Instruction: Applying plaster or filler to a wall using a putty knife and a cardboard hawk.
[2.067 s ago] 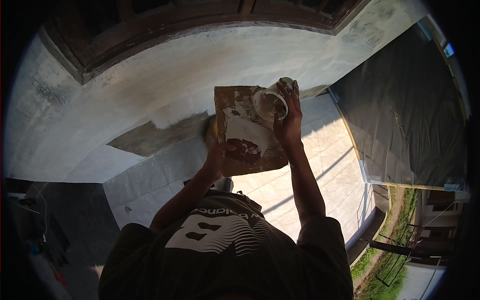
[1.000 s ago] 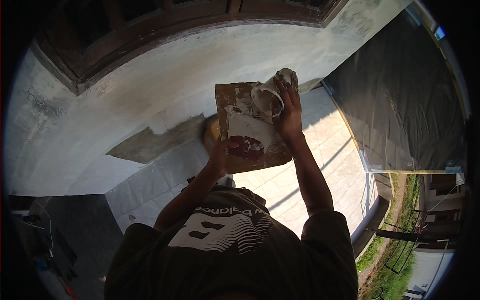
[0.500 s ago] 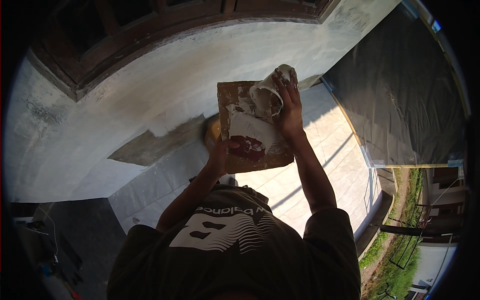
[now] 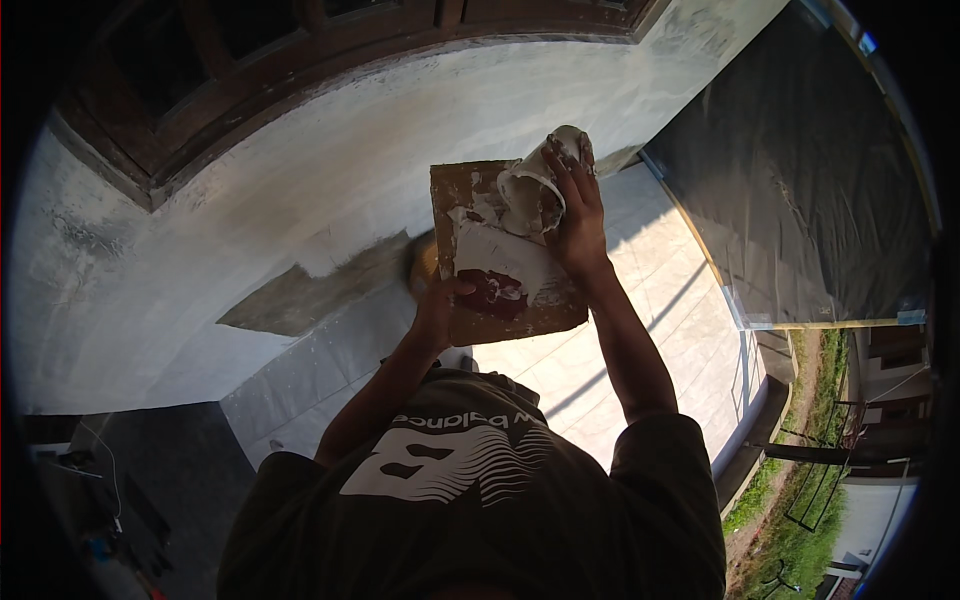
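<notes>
My left hand grips the near left edge of a brown square board, its thumb on top. White filler paste lies across the board's middle. By that thumb is a flat dark red piece, smeared with paste; I cannot tell if it is a scraper. My right hand is wrapped round a paste-coated pot, tipped over at the board's far right corner with its mouth toward the board. Paste clings to the right fingertips. The palm-side fingers of both hands are partly hidden.
Ahead stands a patchy white wall with a bare grey strip low down and a dark wooden window frame above. Dark plastic sheeting hangs at the right. Pale floor tiles lie below; a yellowish round container is partly behind the board.
The board and pot have shifted very slightly up and left in view. Both hands keep the same hold.
</notes>
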`<state>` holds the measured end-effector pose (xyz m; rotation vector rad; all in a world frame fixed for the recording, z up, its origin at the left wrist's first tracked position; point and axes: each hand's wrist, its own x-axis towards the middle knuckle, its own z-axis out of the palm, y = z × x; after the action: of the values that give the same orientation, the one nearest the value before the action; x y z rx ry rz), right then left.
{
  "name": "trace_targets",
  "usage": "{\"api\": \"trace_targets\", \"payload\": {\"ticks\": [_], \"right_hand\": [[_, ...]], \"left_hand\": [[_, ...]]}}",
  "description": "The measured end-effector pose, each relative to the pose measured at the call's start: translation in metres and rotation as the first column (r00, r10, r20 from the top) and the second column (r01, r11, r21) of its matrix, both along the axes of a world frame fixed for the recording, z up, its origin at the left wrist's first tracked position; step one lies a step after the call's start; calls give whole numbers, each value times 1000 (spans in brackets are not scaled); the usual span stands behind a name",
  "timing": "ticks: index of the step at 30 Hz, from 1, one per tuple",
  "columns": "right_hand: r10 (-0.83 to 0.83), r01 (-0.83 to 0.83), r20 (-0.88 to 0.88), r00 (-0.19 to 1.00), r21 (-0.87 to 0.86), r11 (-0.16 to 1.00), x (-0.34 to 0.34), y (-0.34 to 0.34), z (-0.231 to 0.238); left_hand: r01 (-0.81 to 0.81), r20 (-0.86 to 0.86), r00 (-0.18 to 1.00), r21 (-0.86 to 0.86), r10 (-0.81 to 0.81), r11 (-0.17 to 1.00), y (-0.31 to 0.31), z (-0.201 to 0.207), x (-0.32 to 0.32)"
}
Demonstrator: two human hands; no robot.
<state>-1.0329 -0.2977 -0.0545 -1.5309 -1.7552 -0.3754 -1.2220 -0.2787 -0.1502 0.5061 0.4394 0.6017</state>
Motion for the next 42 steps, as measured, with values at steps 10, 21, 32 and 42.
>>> {"api": "trace_targets", "payload": {"ticks": [10, 21, 32, 42], "right_hand": [[6, -7, -110, 994, -8, 1000, -4, 0, 4], [-21, 21, 2, 1000, 27, 999, -5, 1, 4], [-40, 37, 48, 998, 57, 998, -7, -2, 6], [-19, 14, 65, 998, 77, 997, -4, 0, 6]], "left_hand": [[35, -6, 999, -55, -35, 998, 3, -3, -4], [45, 14, 999, 3, -45, 999, 3, -6, -6], [15, -48, 999, -33, -16, 999, 1, -6, -9], [58, 21, 998, -85, -57, 995, 3, -13, -8]]}}
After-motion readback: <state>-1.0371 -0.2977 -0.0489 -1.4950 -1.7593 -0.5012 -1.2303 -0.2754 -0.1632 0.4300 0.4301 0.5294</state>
